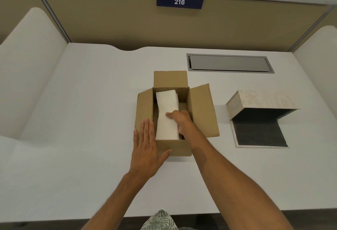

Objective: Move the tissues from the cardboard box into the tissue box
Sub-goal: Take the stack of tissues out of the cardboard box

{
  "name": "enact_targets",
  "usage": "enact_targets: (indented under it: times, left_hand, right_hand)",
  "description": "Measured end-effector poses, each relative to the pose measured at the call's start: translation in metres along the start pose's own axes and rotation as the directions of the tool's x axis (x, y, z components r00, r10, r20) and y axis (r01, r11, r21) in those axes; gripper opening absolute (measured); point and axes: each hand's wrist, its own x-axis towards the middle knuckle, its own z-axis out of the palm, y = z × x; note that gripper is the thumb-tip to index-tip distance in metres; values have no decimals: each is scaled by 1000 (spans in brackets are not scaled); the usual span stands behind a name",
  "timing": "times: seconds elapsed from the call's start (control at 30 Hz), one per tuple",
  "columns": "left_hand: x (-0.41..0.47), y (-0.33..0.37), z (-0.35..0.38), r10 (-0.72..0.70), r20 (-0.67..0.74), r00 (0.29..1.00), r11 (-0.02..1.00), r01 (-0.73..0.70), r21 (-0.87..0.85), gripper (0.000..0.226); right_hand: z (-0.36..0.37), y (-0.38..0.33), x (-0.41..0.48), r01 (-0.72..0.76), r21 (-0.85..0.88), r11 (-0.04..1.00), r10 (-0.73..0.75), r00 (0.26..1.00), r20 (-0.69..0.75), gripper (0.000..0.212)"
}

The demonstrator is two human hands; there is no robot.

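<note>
Right hand point(182, 122) reaching into the cardboard box point(200, 109), fingers curled onto the tissue stack point(166, 114)

Thumb lies on top of the white stack, the other fingers go down its right side, so the grasp looks begun but not yet closed all round; the stack lies lengthwise inside the cardboard box, against its left wall, already bowed in the middle; left hand point(147, 147) rests flat and open on the box's near-left flap, holding nothing, steadying the box. To do this well, I judge the fingers should get under the whole pile, squeeze lightly, and lift level so loose sheets do not fan out; the tissue box point(262, 102) stands well to the right of the cardboard box, its dark base point(259, 133) opened out.
</note>
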Motion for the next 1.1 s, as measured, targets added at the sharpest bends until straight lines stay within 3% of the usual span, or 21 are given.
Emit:
enact_targets:
  times: [0.2, 0.4, 0.9, 1.1]
  left_hand:
    - [2, 3, -1, 4, -15, 1000, 1000, -4, -20, 107]
    - [4, 5, 3, -10, -31, 999, 1000, 9, -8, 109]
    - [1, 3, -1, -18, -57, 998, 1000, 18, -2, 116]
    - [-6, 10, -14, 5, -61, 998, 990, -14, -138, 117]
  right_hand:
    - [-6, 5, -6, 33, 95, 995, -35, 999, 20, 57]
    - [-9, 9, -10, 127, 145, 981, -128, 992, 2, 37]
    - [-21, -15, -51, 319, 166, 933, -320, 947, -20, 56]
    - [-45, -27, -78, 424, 145, 894, -424, 905, -32, 59]
